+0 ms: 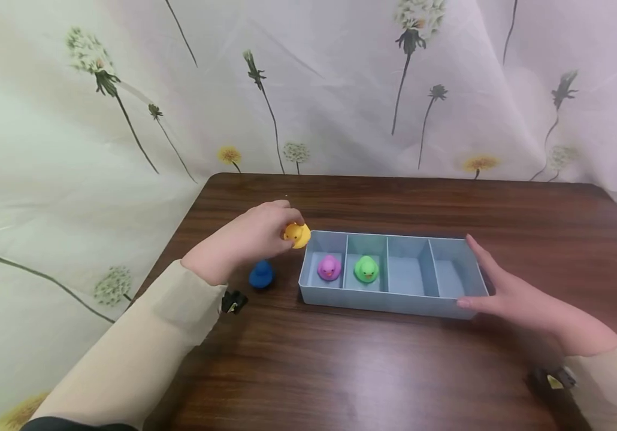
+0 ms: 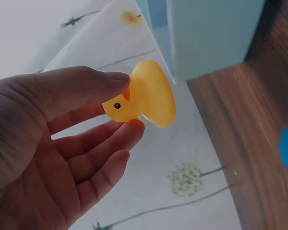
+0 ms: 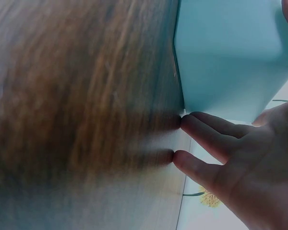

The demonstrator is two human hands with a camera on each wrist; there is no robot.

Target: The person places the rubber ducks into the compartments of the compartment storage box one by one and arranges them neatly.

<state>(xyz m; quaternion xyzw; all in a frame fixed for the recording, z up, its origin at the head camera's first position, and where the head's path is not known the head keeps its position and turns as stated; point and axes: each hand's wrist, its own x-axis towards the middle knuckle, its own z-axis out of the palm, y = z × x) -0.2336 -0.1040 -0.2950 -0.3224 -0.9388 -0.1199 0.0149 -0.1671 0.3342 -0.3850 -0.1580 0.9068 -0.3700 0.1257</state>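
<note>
And the left hand pinches the yellow duck in the air, tipped over just beside the blue box's left end, its base turned boxward, its head palmward! The box's long axis runs left to right, the right hand stretched wide across its right end. Four ducks, one per colour: purple duck, green duck in the leftmost two of four compartments, blue duck on the table.

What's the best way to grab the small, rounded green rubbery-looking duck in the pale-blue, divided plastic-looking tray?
I'd come from above and pinch the green duck by its rounded sides: it sits upright, and the tray walls surround it, likely blocking sideways reach.
</note>
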